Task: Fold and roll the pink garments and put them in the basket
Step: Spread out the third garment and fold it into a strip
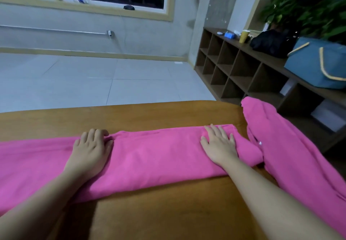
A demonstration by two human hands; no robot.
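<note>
A pink garment (153,155) lies folded into a long band across the wooden table (168,211), running off the left edge of view. My left hand (91,146) rests on it left of centre, with the fingertips curled at its far edge. My right hand (219,144) lies flat with spread fingers on the band's right end. A second pink garment (292,146) lies loosely along the table's right side and hangs over the edge. The blue basket (316,65) with yellow handles stands on the shelf unit at the right.
A wooden cubby shelf (234,71) runs along the right wall, carrying a black bag (271,41), a yellow cup (244,36) and a potted plant (303,9). Grey tiled floor (93,78) lies beyond the table's far edge.
</note>
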